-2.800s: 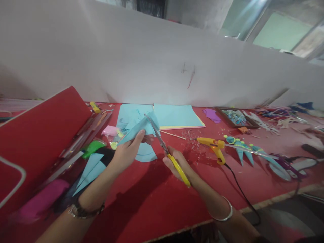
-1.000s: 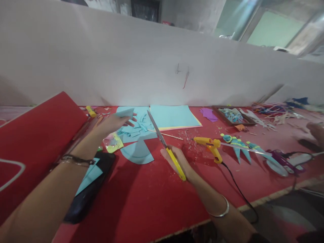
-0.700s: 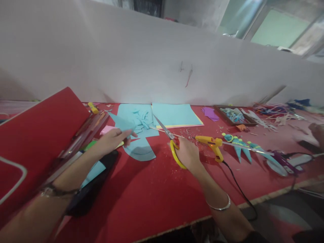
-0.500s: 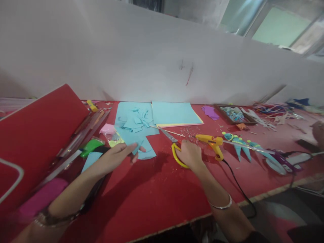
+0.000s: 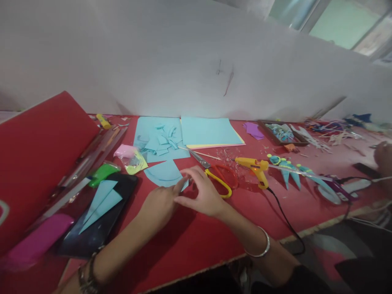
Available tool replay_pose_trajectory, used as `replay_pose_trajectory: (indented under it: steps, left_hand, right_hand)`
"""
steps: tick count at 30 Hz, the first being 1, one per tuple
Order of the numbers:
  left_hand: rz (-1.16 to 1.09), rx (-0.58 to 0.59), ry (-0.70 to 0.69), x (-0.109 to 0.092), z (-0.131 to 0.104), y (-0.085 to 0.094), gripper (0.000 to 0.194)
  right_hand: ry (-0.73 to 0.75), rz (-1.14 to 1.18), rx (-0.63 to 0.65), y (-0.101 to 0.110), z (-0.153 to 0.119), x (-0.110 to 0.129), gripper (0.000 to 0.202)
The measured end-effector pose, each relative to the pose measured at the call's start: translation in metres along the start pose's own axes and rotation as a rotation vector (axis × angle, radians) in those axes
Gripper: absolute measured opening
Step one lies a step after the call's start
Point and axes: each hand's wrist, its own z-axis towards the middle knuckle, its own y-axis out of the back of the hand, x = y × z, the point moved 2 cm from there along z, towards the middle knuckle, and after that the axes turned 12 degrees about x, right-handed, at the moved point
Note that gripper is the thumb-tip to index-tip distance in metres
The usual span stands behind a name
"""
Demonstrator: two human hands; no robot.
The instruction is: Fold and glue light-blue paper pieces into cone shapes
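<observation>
My left hand (image 5: 161, 204) is closed on a small piece of light blue paper (image 5: 185, 186), which shows only in part past its fingertips. Close against it, my right hand (image 5: 206, 194) has thumb and forefinger curved apart around the left fingertips. A larger cut piece of blue paper (image 5: 163, 171) with a curved edge lies just beyond. Beside my right hand, the scissors with yellow and red handles (image 5: 226, 190) rest on the red table (image 5: 196, 241), held by neither hand. Two blue paper triangles (image 5: 102, 202) lie on a dark flat object (image 5: 122, 196) at left.
A yellow glue gun (image 5: 254, 165) with a black cord lies at right, near blue cone-shaped pieces (image 5: 286, 175). Paper scraps (image 5: 162, 141) and stacked sheets (image 5: 208, 130) are at the back. A tray (image 5: 281, 132) stands beyond. Another person's hand (image 5: 384, 157) is at the far right.
My right hand has let go of the scissors and moved left to my left hand. My left hand has turned and come slightly lower and right, with the blue paper in it.
</observation>
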Motion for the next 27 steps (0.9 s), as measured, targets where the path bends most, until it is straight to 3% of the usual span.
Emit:
replay_pose_trajectory:
  steps: [4, 13, 18, 22, 27]
  left_hand:
    - [-0.097, -0.01, -0.027, 0.001, 0.002, -0.007, 0.045]
    - [-0.832, -0.118, -0.318, 0.014, 0.001, -0.004, 0.053]
    - [-0.795, -0.169, -0.131, 0.019, 0.002, -0.007, 0.047]
    - [-0.731, -0.18, -0.168, 0.018, 0.004, -0.009, 0.039]
    - [-0.789, -0.167, -0.23, 0.018, 0.005, -0.008, 0.031]
  right_hand:
    - [0.029, 0.055, -0.005, -0.006, 0.0, -0.006, 0.02]
    - [-0.008, 0.426, 0.061, -0.007, 0.0, -0.017, 0.03]
    - [0.014, 0.398, 0.1, -0.007, 0.0, -0.019, 0.031]
    - [0.032, 0.401, 0.095, -0.006, -0.001, -0.017, 0.028]
    - [0.013, 0.389, -0.063, 0.0, 0.0, -0.017, 0.026]
